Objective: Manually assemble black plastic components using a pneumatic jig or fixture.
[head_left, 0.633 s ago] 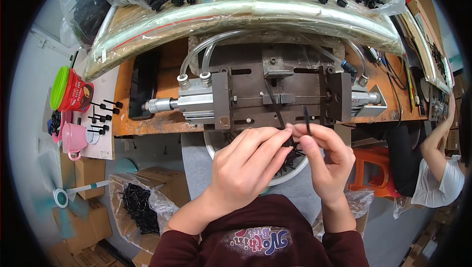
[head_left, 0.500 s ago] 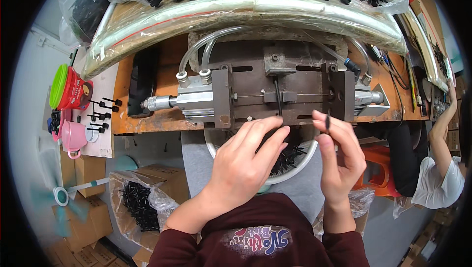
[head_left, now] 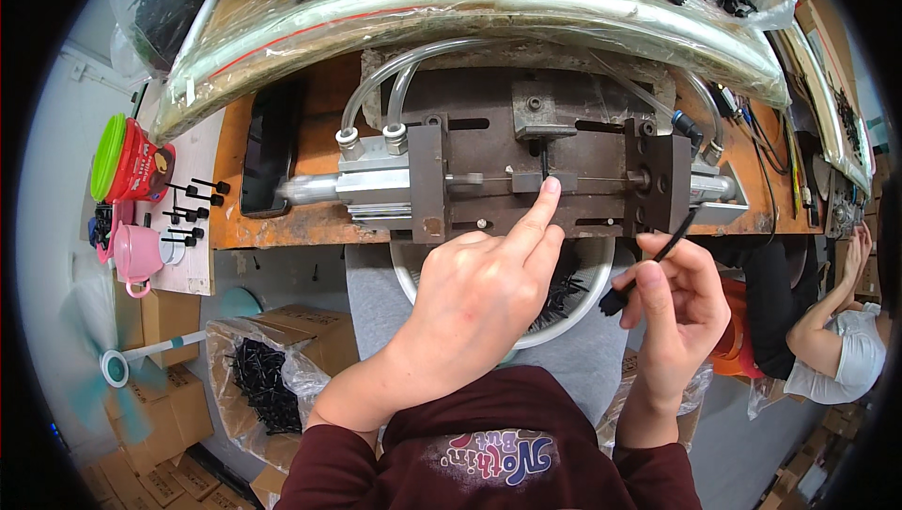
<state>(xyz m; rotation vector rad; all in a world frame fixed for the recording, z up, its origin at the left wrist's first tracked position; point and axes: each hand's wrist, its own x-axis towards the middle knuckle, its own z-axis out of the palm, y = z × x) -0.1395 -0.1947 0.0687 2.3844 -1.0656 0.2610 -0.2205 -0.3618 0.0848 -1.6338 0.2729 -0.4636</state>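
Observation:
My left hand (head_left: 489, 289) reaches over the near side of a dark metal clamping fixture (head_left: 587, 209). Its index finger is stretched out, the tip on or just above the near end of a thin black rod (head_left: 544, 160) lying across the small centre block (head_left: 526, 183). The other fingers are bent, and nothing shows in them; the thumb is hidden. To the right, my right hand (head_left: 681, 308) pinches a black plastic stem with a ribbed head (head_left: 669, 251) between thumb and fingers. That stem slants, head toward lower left, apart from the fixture.
Air cylinders (head_left: 374, 192) flank the fixture, with clear hoses (head_left: 399, 101) above. A white basin (head_left: 406, 275) of black parts sits beneath my hands. A phone (head_left: 270, 157) and pink cup (head_left: 138, 256) are left. Another person (head_left: 836, 350) sits at right.
My left index finger has moved forward to the rod at the centre block. My right hand has shifted right and turned the black stem into view. Thicker rod ends now protrude from both side plates.

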